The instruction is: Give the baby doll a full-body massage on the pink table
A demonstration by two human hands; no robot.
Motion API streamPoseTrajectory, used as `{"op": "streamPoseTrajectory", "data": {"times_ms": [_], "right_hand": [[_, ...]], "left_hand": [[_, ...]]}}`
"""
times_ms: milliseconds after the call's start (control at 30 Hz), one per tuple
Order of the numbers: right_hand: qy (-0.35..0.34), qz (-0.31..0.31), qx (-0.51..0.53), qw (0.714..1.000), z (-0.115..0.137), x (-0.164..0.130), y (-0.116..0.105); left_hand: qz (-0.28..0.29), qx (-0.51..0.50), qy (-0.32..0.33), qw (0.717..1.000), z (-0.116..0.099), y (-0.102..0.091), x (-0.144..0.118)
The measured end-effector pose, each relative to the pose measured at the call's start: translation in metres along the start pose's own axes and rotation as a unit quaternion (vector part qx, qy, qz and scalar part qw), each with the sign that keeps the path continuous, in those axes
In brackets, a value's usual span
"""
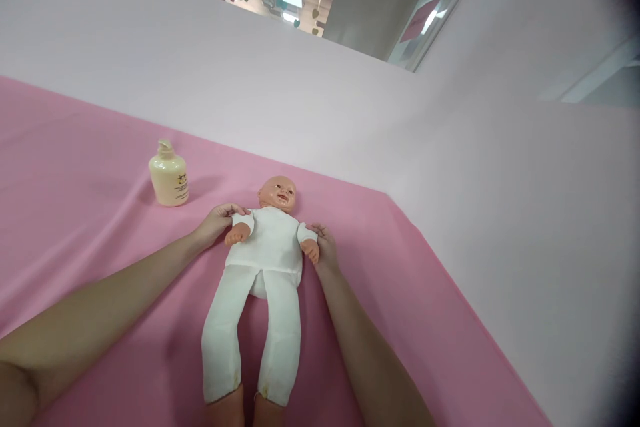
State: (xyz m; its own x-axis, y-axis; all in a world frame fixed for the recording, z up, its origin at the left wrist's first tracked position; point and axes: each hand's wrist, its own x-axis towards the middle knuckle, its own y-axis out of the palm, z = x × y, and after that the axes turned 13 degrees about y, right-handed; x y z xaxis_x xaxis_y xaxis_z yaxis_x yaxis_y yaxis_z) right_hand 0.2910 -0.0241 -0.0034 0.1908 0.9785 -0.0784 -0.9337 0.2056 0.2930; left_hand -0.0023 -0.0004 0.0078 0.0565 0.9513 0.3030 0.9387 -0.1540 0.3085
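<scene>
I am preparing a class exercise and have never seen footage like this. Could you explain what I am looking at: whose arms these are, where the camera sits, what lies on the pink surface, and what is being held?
There is no machine here. The single picture comes from a camera worn on a person's head, looking forward and down, so the two bare arms reaching in from the bottom are that person's own.

A baby doll in white cloth lies face up on a pink cloth. The left hand rests at the doll's one shoulder and sleeve; the right hand lies against its other arm. Whether either grip is closed cannot be told.

A cream pump bottle stands upright to the left, apart from the doll. Pale walls rise behind.
</scene>
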Motion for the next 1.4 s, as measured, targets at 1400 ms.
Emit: {"op": "streamPoseTrajectory", "data": {"times_ms": [1400], "right_hand": [[-0.080, -0.037, -0.253, 0.964, 0.014, -0.023, 0.014]], "left_hand": [[0.067, 0.250, 0.090, 0.962, 0.002, 0.003, -0.004]]}}
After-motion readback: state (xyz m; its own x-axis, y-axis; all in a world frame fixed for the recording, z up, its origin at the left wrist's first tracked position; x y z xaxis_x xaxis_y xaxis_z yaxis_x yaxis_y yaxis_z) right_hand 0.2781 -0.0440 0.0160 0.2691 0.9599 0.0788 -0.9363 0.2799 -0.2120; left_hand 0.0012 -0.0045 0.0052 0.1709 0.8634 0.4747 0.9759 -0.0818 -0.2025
